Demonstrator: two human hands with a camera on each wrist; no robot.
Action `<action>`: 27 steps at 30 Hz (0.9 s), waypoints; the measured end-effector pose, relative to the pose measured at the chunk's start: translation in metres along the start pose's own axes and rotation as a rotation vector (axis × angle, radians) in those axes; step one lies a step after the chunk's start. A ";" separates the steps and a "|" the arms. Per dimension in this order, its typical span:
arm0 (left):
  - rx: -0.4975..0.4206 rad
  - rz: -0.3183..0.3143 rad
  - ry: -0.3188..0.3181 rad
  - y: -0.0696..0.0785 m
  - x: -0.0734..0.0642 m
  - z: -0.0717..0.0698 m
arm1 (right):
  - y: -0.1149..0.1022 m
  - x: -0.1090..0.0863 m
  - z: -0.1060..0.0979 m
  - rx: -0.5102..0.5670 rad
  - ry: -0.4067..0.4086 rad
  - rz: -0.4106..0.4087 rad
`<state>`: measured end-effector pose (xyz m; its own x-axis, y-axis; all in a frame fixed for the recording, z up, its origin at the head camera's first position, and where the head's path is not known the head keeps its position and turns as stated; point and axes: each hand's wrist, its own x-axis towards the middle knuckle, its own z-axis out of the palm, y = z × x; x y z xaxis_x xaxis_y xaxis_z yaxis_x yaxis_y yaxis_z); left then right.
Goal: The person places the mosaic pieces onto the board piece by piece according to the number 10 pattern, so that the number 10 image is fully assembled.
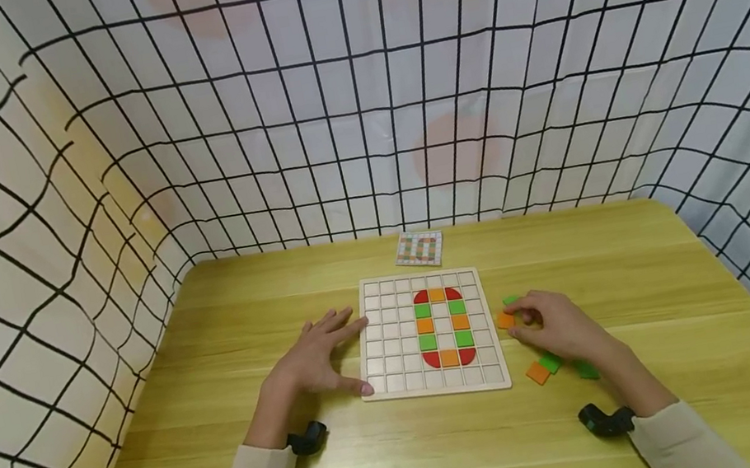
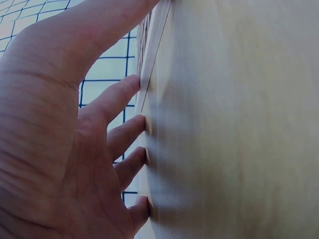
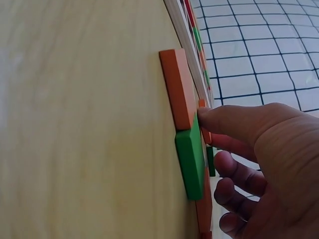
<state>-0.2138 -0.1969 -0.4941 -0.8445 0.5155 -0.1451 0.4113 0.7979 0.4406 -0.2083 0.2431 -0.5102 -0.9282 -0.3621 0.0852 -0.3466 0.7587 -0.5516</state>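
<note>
A square wooden grid board (image 1: pixel 398 385) lies on the table, with red, orange and green tiles forming an upright ring on its right half. My left hand (image 1: pixel 320 359) has its fingers spread at the board's left edge, the thumb at the near corner and the index fingertip farther up. To the right of the board, my right hand (image 1: pixel 555 326) pinches an orange tile (image 1: pixel 504 321) between thumb and index finger. The right wrist view shows the thumb (image 3: pixel 224 119) against that tile, the other fingers loosely curled. Partly behind the hand is a green tile (image 1: pixel 510 300).
A small pattern card (image 1: pixel 419 249) lies beyond the board. Below my right hand are another orange tile (image 1: pixel 538 372) and green tiles (image 1: pixel 550 363), one partly under the wrist. Black wire mesh (image 1: pixel 358 136) stands along the back and sides of the wooden table (image 1: pixel 415 461).
</note>
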 end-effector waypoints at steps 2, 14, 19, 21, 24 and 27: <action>0.002 -0.002 -0.004 -0.001 0.000 0.000 | 0.000 0.000 0.000 0.004 0.000 0.011; 0.011 -0.005 -0.011 0.000 0.001 0.000 | -0.006 0.003 -0.004 0.019 -0.005 0.026; 0.010 -0.006 -0.012 0.000 0.001 0.000 | -0.014 0.010 -0.008 0.020 -0.002 0.020; 0.009 -0.005 -0.016 0.000 0.001 0.000 | -0.019 0.015 -0.009 0.019 -0.006 0.017; 0.010 -0.006 -0.015 0.000 0.001 0.000 | -0.028 0.024 -0.008 0.028 -0.008 0.007; 0.008 -0.005 -0.012 -0.001 0.001 0.000 | -0.039 0.036 -0.006 0.046 -0.011 -0.013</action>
<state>-0.2150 -0.1973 -0.4946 -0.8426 0.5148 -0.1582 0.4093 0.8031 0.4330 -0.2285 0.2035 -0.4811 -0.9222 -0.3776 0.0835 -0.3516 0.7286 -0.5878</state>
